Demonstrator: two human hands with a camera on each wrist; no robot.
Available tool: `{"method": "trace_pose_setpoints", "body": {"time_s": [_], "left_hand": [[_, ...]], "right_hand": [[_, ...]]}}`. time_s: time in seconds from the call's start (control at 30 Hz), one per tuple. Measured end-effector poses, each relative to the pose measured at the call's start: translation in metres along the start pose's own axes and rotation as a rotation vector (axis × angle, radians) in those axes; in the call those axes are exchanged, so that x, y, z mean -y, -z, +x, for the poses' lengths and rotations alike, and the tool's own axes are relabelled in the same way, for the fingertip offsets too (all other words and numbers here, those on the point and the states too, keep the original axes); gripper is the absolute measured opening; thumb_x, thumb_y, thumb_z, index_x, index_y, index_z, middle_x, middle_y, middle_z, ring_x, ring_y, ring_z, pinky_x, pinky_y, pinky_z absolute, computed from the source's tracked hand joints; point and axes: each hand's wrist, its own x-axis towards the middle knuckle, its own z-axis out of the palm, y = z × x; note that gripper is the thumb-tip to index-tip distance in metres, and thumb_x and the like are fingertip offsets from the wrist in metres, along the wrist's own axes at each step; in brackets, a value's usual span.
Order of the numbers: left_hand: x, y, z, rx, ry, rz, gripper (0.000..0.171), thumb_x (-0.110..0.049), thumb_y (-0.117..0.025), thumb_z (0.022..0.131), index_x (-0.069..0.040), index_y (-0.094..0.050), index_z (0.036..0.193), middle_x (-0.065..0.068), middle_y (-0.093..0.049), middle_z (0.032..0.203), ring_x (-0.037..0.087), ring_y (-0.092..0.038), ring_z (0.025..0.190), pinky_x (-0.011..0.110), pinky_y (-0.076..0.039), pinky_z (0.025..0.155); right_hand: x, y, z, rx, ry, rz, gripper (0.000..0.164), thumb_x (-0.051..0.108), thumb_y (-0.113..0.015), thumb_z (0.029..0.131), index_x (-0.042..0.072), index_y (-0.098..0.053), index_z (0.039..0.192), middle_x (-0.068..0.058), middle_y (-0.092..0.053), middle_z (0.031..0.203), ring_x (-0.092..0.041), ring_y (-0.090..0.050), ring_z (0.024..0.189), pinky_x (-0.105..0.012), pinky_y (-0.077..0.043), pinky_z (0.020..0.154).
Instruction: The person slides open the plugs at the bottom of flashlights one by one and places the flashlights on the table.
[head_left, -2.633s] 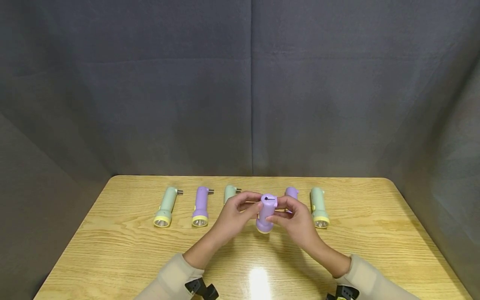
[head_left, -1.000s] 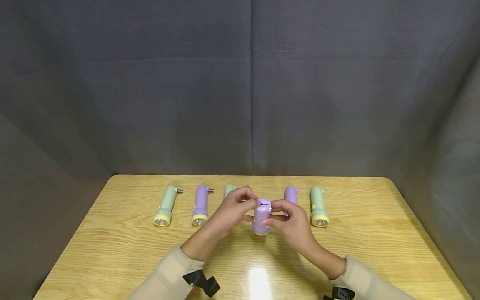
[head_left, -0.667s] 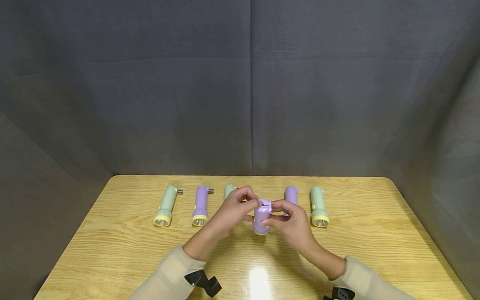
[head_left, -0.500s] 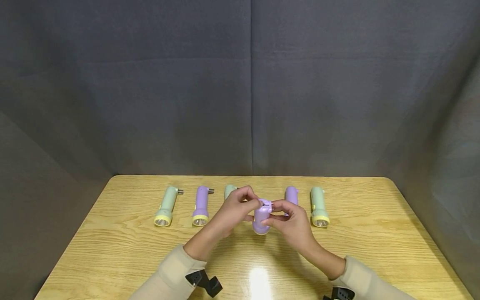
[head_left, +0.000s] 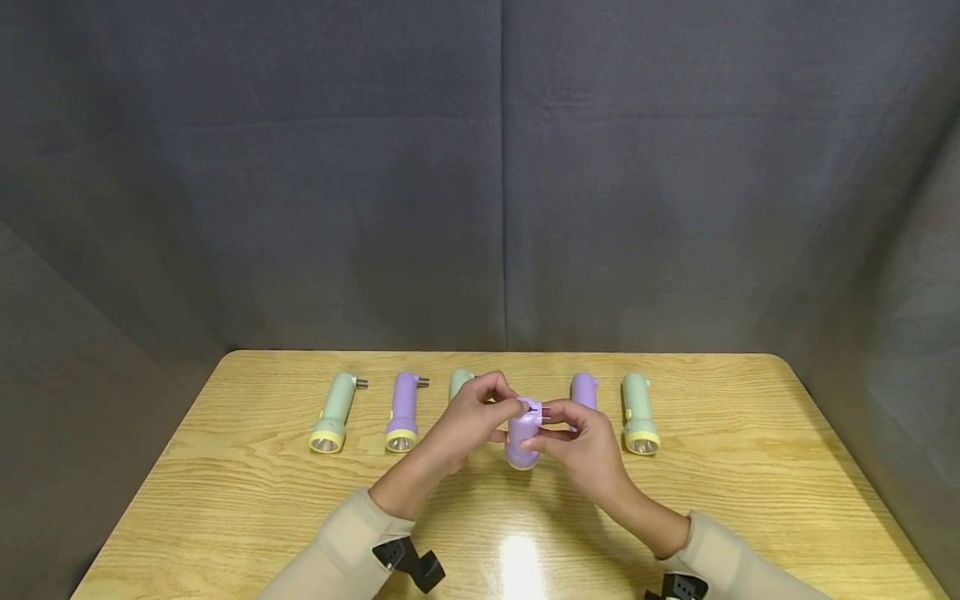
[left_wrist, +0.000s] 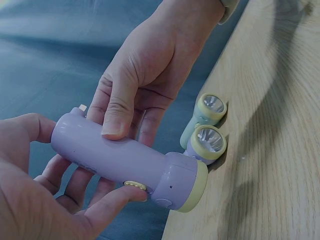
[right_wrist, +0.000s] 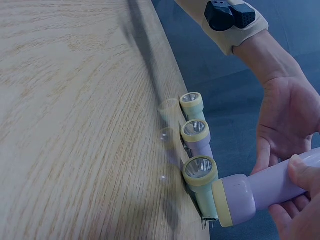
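Observation:
Both hands hold a purple flashlight [head_left: 522, 432] above the table, its back end tipped up toward the head camera and its yellow-rimmed lens end down. The left hand [head_left: 468, 421] has its thumb on the slotted end cap, and in the left wrist view one finger lies along the yellow switch [left_wrist: 135, 185]. With thumb and fingers the right hand [head_left: 592, 446] grips the body from the other side. Thin plug prongs [head_left: 546, 408] stick out of the cap's right side, close to the right fingers. A green flashlight [head_left: 460, 381] behind the left hand is partly covered.
On the wooden table [head_left: 262, 517], a green flashlight [head_left: 335, 412] and a purple flashlight [head_left: 403, 412] lie at left with prongs out. Right of the hands lie a partly hidden purple flashlight [head_left: 583, 390] and a green flashlight [head_left: 638, 412]. A dark curtain [head_left: 480, 183] hangs behind.
The left thumb has moved from the flashlight's side onto its end cap and slid rightward there. Prongs now protrude from the cap's right side. The held flashlight has shifted slightly left.

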Motion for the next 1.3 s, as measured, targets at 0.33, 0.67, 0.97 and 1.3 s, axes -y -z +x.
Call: {"method": "trace_pose_setpoints", "body": {"time_s": [0.33,0.67,0.97,1.3], "left_hand": [[0.0018,-0.0008,0.0012,-0.01,0.006,-0.008,0.011,-0.014,-0.065,0.092,-0.006,-0.058,0.089,0.006,-0.057,0.092,0.018,-0.058,0.085,0.033,-0.057,0.071],[0.0017,-0.0019,0.0021,-0.027,0.013,-0.004,0.015,-0.016,-0.068,0.092,-0.007,-0.057,0.087,0.003,-0.059,0.091,0.017,-0.058,0.083,0.034,-0.055,0.069],[0.0026,-0.0032,0.0033,-0.032,0.019,-0.021,0.014,-0.014,-0.068,0.09,-0.007,-0.057,0.087,0.003,-0.059,0.092,0.017,-0.06,0.086,0.035,-0.054,0.072],[0.0053,-0.0001,0.0009,0.004,0.044,-0.014,0.018,-0.019,-0.069,0.095,-0.007,-0.057,0.089,0.004,-0.059,0.094,0.017,-0.06,0.088,0.037,-0.056,0.075]], "right_hand": [[-0.001,-0.0005,0.0025,0.005,0.007,0.004,0.032,-0.011,-0.084,0.074,-0.01,-0.071,0.104,-0.026,-0.07,0.106,-0.021,-0.074,0.089,-0.031,-0.062,0.078],[-0.0026,-0.0012,0.0042,0.002,0.028,0.0,0.031,-0.011,-0.084,0.074,-0.009,-0.072,0.103,-0.021,-0.071,0.106,-0.017,-0.073,0.093,-0.032,-0.062,0.079],[-0.0022,-0.0002,0.0046,0.009,0.012,-0.001,0.031,-0.01,-0.084,0.075,-0.008,-0.072,0.104,-0.022,-0.072,0.105,-0.019,-0.074,0.091,-0.031,-0.062,0.079],[-0.0053,0.0006,0.0034,0.017,-0.008,-0.026,0.029,-0.008,-0.084,0.075,-0.008,-0.073,0.101,-0.017,-0.073,0.102,-0.012,-0.072,0.092,-0.031,-0.062,0.08]]}}
